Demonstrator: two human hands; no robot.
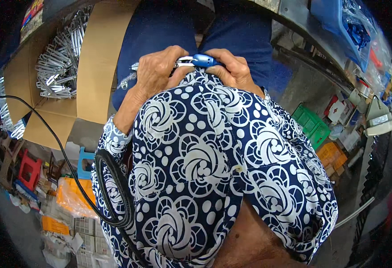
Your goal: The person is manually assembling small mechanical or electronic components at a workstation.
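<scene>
My left hand (156,71) and my right hand (231,69) meet above my lap, over dark blue trousers (160,31). Between them is a small tool with a blue plastic handle (205,60) and a shiny metal part (185,61). My right hand's fingers wrap the blue handle end. My left hand grips the metal end, and a thin metal piece (134,67) pokes out at its left side. My patterned blue and white shirt (205,165) hides both wrists and the lower part of the tool.
A cardboard box (102,58) on my left holds several shiny metal parts (62,58). A black cable (66,165) loops down the left. Green (312,125) and orange crates (332,156) stand at right, a blue tray with bags (348,27) at top right, a red stool (28,169) at lower left.
</scene>
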